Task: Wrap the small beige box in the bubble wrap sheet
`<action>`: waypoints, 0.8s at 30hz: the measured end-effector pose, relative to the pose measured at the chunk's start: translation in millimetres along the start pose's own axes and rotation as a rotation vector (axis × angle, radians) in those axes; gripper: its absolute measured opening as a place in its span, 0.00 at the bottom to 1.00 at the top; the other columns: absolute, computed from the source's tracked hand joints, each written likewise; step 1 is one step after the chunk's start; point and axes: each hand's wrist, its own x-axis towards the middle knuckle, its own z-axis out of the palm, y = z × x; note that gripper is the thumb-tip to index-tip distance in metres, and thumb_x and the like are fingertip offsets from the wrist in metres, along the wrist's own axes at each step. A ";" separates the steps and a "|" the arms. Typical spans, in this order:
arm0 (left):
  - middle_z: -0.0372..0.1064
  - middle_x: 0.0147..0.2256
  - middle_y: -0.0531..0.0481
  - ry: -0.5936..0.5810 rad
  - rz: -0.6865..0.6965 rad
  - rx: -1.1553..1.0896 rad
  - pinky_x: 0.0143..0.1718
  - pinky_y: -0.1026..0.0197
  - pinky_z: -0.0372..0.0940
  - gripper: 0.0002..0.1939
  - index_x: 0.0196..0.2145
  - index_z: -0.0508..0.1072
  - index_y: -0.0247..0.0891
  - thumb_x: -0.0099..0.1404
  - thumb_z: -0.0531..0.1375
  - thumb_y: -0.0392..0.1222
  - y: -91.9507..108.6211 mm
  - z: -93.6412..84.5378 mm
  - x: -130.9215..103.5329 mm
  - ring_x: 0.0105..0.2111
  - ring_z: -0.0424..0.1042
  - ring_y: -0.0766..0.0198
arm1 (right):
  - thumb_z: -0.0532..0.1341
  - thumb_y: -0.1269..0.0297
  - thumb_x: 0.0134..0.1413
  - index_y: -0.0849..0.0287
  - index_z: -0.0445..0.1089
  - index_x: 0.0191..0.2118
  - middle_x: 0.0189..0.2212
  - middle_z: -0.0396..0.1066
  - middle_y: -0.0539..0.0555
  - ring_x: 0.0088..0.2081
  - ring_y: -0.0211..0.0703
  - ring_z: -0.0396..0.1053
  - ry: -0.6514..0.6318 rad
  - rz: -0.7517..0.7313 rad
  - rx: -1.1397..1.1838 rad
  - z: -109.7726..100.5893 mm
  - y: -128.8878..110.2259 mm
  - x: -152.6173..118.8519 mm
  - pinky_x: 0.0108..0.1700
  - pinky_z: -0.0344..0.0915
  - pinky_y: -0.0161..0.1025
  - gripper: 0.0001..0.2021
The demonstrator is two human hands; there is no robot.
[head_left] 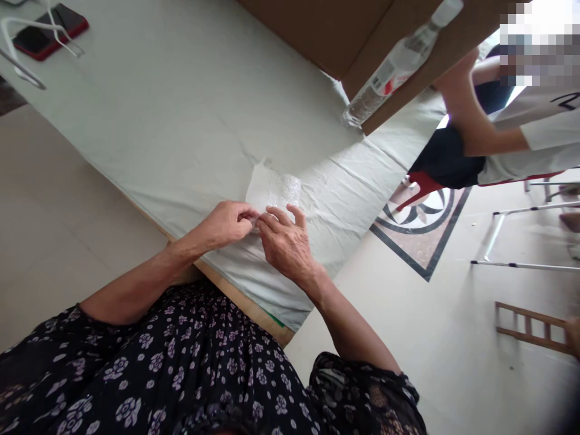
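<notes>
A small piece of clear bubble wrap, perhaps a pouch, lies on the pale green cloth close to the table's near edge. My left hand pinches its near edge, fingers curled in. Right beside it, my right hand holds the same edge between thumb and forefinger, with the other fingers raised and bent. The fingertips of both hands nearly meet, and they hide the part of the wrap being gripped.
A brown cardboard box stands at the table's far side, with a clear plastic bottle leaning along it. Far left are a red-cased phone and a white wire stand. A person sits at the right, near a metal frame.
</notes>
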 end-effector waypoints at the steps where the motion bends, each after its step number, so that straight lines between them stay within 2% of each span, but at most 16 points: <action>1: 0.77 0.31 0.50 0.010 0.048 0.070 0.35 0.60 0.67 0.16 0.36 0.80 0.37 0.57 0.53 0.34 1.1 -1.5 -0.6 0.31 0.72 0.62 | 0.56 0.76 0.67 0.55 0.75 0.50 0.50 0.80 0.53 0.62 0.49 0.66 0.006 0.007 0.014 1.0 1.2 -1.0 0.68 0.44 0.53 0.14; 4: 0.74 0.30 0.50 -0.024 0.178 0.196 0.36 0.59 0.65 0.17 0.33 0.80 0.37 0.57 0.51 0.32 2.0 -5.9 -1.3 0.31 0.70 0.63 | 0.54 0.77 0.67 0.55 0.75 0.51 0.51 0.80 0.52 0.63 0.48 0.66 0.039 0.020 0.045 3.5 4.3 -3.7 0.69 0.45 0.52 0.16; 7: 0.73 0.31 0.50 -0.086 0.221 0.223 0.38 0.59 0.66 0.16 0.33 0.79 0.38 0.60 0.50 0.31 -0.9 -5.3 -1.1 0.31 0.70 0.63 | 0.54 0.77 0.67 0.54 0.75 0.52 0.52 0.80 0.50 0.64 0.47 0.66 0.066 0.023 0.071 4.0 4.9 -5.3 0.69 0.45 0.51 0.17; 9: 0.74 0.34 0.48 -0.032 0.236 0.310 0.40 0.58 0.67 0.14 0.36 0.79 0.37 0.64 0.53 0.33 -4.1 -0.4 -1.2 0.34 0.71 0.61 | 0.54 0.77 0.67 0.53 0.75 0.51 0.53 0.80 0.49 0.65 0.47 0.66 0.074 0.033 0.095 2.5 4.5 -6.7 0.69 0.46 0.51 0.17; 11: 0.74 0.39 0.44 0.069 0.282 0.440 0.43 0.56 0.68 0.11 0.39 0.79 0.36 0.67 0.55 0.35 -7.5 6.0 -1.6 0.39 0.72 0.58 | 0.56 0.74 0.67 0.53 0.76 0.48 0.52 0.80 0.50 0.64 0.48 0.67 0.111 0.090 0.127 0.2 5.2 -10.4 0.67 0.50 0.51 0.14; 13: 0.73 0.44 0.41 0.137 0.359 0.530 0.47 0.55 0.69 0.09 0.40 0.78 0.36 0.69 0.57 0.36 -10.6 10.8 -2.0 0.44 0.72 0.55 | 0.57 0.70 0.68 0.54 0.76 0.47 0.51 0.80 0.54 0.59 0.49 0.71 0.195 0.233 0.170 -1.2 8.8 -18.6 0.63 0.57 0.52 0.11; 16: 0.72 0.47 0.41 0.140 0.440 0.569 0.51 0.54 0.69 0.09 0.43 0.77 0.37 0.70 0.58 0.34 -14.0 12.2 -2.1 0.49 0.71 0.54 | 0.59 0.62 0.66 0.56 0.74 0.49 0.49 0.78 0.59 0.46 0.49 0.76 0.272 0.546 0.292 1.0 19.9 -38.6 0.51 0.67 0.49 0.11; 18: 0.72 0.47 0.42 0.123 0.440 0.572 0.52 0.54 0.69 0.10 0.46 0.76 0.37 0.69 0.58 0.33 -15.4 11.4 -2.3 0.49 0.71 0.54 | 0.61 0.54 0.63 0.58 0.72 0.51 0.47 0.78 0.60 0.38 0.47 0.75 0.234 0.714 0.406 4.9 27.6 -52.2 0.43 0.70 0.48 0.16; 20: 0.72 0.46 0.42 0.107 0.427 0.576 0.50 0.55 0.69 0.10 0.46 0.75 0.37 0.68 0.59 0.33 -16.2 11.4 -3.1 0.48 0.71 0.54 | 0.62 0.45 0.60 0.58 0.71 0.54 0.44 0.78 0.60 0.34 0.47 0.74 0.168 0.817 0.536 9.3 32.3 -60.8 0.40 0.70 0.47 0.24; 24: 0.70 0.45 0.44 0.107 0.413 0.579 0.47 0.57 0.69 0.07 0.43 0.75 0.38 0.69 0.58 0.34 -15.8 14.7 -4.6 0.45 0.71 0.57 | 0.62 0.36 0.55 0.61 0.68 0.59 0.38 0.78 0.57 0.33 0.47 0.74 0.087 0.918 0.726 15.9 32.8 -57.1 0.42 0.70 0.48 0.36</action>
